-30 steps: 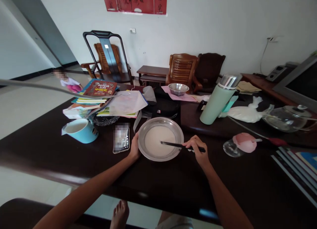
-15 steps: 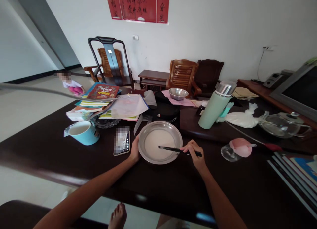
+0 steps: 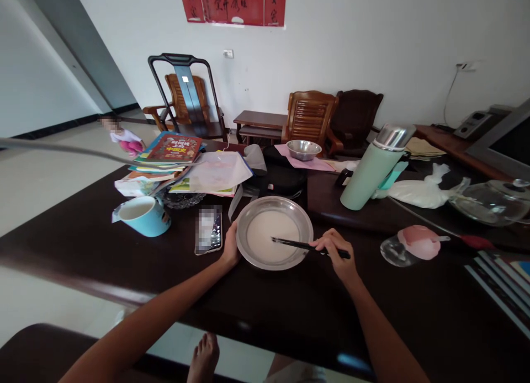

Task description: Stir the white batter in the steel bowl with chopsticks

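Observation:
A wide metal bowl [image 3: 304,212] stands on the dark table, with a milky white liquid [image 3: 269,228] in it. My left hand [image 3: 232,248] grips the bowl's left rim, its fingers partly hidden by the bowl. In my right hand [image 3: 336,253] is a pair of black chopsticks [image 3: 296,243], held near the back end over the bowl's right rim. Their tips reach into the middle of the bowl, at the liquid's surface. Just left of my left hand lies a phone [image 3: 209,231].
Left on the table are a blue mug [image 3: 149,217] and stacked books [image 3: 174,151]. A green thermos [image 3: 372,170], a tied white bag [image 3: 420,191], a glass teapot [image 3: 488,203] and a pink-topped cup [image 3: 418,243] stand right. A small metal bowl [image 3: 304,149] sits behind. A person [image 3: 124,137] crouches far left.
The view has tilted down and turned slightly left, so things sit shifted in the picture. The chopstick tips have moved slightly within the bowl; both holds stay the same.

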`<state>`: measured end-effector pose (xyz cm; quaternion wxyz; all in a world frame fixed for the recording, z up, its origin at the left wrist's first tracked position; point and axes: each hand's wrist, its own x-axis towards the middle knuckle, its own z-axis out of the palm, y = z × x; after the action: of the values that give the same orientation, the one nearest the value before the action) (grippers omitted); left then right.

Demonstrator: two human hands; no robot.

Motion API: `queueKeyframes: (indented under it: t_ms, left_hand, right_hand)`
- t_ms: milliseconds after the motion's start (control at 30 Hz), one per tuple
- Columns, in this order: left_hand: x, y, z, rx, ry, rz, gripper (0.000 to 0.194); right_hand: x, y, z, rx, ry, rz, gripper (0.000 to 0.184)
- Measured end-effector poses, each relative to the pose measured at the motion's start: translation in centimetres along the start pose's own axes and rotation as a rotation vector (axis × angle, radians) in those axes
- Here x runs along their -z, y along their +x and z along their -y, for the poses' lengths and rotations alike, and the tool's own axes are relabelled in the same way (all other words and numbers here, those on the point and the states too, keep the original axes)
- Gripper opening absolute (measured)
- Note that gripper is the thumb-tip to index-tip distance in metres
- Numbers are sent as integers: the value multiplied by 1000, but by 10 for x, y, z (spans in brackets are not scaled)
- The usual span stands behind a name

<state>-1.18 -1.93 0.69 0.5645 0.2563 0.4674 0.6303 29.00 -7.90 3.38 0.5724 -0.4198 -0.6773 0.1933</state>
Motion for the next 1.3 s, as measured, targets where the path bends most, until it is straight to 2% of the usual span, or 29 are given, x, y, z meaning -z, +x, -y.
queueKeyframes:
  t_ms: [100, 200, 267, 367, 500, 600, 700, 767, 833, 967, 1067, 1133, 1200, 1300]
  left_hand:
    - [3, 2, 3, 5, 13, -4, 55]
    - [5, 5, 5, -7, 38, -7, 53]
    - [5, 6, 6, -24, 45, -3, 49]
    - [3, 5, 6, -46, 50, 24, 44]
    - [2, 2, 5, -54, 63, 44, 44]
    - [3, 2, 4, -56, 83, 40, 44]
    - [3, 2, 4, -53, 86, 42, 42]
    - [2, 2, 4, -41, 70, 51, 42]
    - [1, 2, 3, -32, 53, 55, 41]
    - [2, 1, 3, -72, 63, 58, 37]
    - [3, 1, 3, -85, 82, 57, 37]
    - [3, 1, 3, -81, 84, 54, 36]
    - [3, 1, 3, -71, 82, 52, 37]
    - [2, 1, 2, -38, 71, 46, 39]
  right_hand:
    - [0, 0, 1, -19, 26, 60, 54]
    - [-8, 1, 4, 17, 11, 175, 41]
    - [-11, 1, 6, 36, -24, 199, 32]
    - [-6, 3, 7, 34, -63, 127, 35]
    - [5, 4, 7, -3, 4, -8, 51]
    - [3, 3, 9, -37, 25, 62, 54]
    - [-3, 3, 10, -31, -28, 172, 44]
    - [-4, 3, 9, 3, -68, 171, 38]
    - [-1, 3, 7, 25, -92, 104, 38]
    - [9, 2, 5, -2, -18, -42, 53]
    - [5, 1, 7, -4, 42, 36, 52]
    - [-2, 1, 9, 14, 27, 143, 43]
    - [-6, 2, 10, 18, -26, 195, 33]
    - [-3, 3, 9, 16, -107, 144, 31]
